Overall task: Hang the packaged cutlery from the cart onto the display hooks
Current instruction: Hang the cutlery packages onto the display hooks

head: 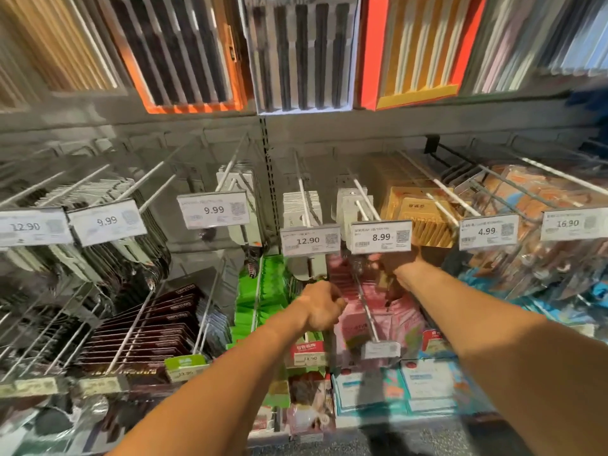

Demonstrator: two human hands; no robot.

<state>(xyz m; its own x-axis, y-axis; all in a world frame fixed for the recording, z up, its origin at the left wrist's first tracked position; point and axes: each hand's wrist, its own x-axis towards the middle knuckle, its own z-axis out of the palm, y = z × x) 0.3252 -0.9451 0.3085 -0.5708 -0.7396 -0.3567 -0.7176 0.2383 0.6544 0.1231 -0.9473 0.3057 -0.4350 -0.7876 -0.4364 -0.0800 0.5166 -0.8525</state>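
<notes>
White-carded cutlery packs [304, 205] hang on the hook behind the 12.90 tag [311, 240]. More white packs [350, 205] hang behind the 8.99 tag [381, 236]. My left hand [320, 306] is curled into a fist just below the 12.90 packs, against the left edge of the pink packs [378, 311]; I see nothing in it. My right hand [399, 261] reaches under the 8.99 tag above the pink packs, and its fingers are blurred and partly hidden. The cart is out of view.
Long wire hooks with price tags stick out toward me across the whole row. Dark packs [141, 330] hang low left, green packs [260, 291] in the middle and orange snack bags [539, 225] at the right. Boxed chopsticks [302, 54] fill the wall above.
</notes>
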